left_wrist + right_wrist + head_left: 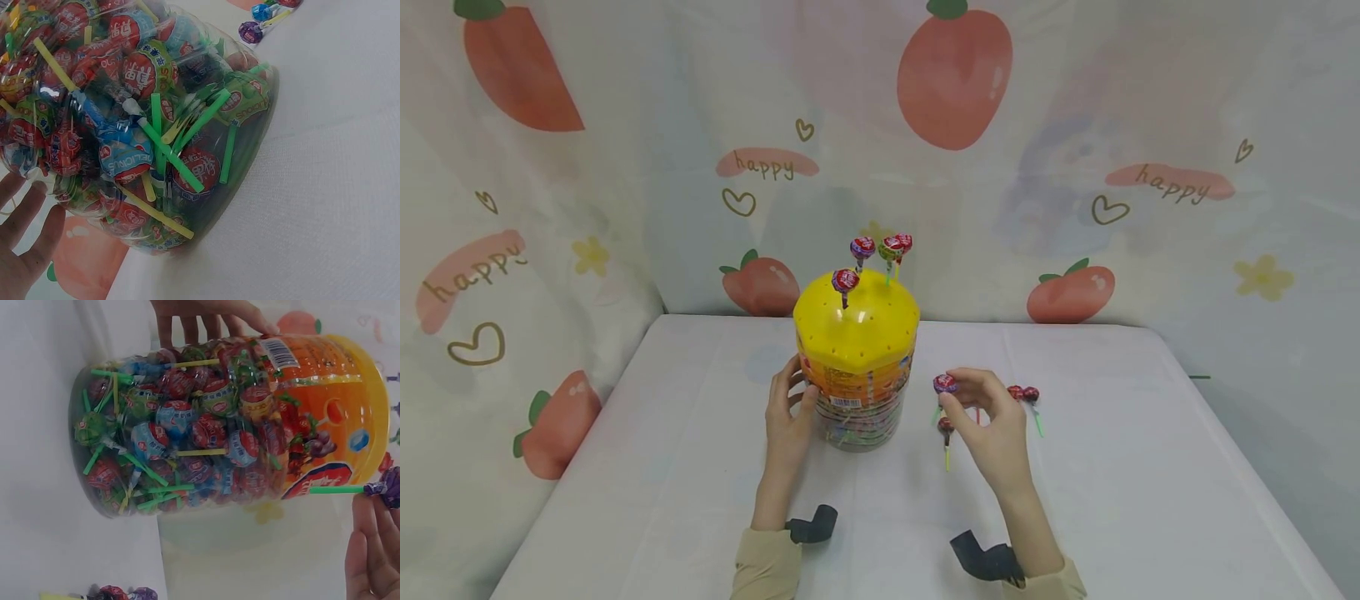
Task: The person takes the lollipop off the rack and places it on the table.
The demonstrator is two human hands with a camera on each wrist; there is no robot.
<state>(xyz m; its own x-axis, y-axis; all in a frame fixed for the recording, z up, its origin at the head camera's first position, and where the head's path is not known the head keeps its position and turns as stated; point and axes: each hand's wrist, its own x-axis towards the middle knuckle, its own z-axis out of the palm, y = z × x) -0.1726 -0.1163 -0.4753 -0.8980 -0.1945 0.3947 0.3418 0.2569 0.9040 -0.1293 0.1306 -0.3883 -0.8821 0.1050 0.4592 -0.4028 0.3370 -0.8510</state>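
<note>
My left hand (787, 427) holds the side of a large clear jar (859, 423) full of wrapped lollipops, thumb toward the front and fingers round the left side. An orange label (331, 419) with a barcode wraps its upper part. On top sits a yellow lid (857, 325) dotted with small holes; several lollipops (846, 281) stand in it, heads up. To the jar's right, my right hand (996, 433) pinches a purple-wrapped lollipop (945, 383) by its head between thumb and fingers. Its green stick (337, 489) points down, in front of the jar's label in the right wrist view.
Below my right hand a dark red lollipop (946, 426) with a yellow stick lies on the white tabletop (1120, 467). More loose lollipops (1032, 395) lie just beyond the hand, to the right. A printed curtain (850, 83) hangs behind the table.
</note>
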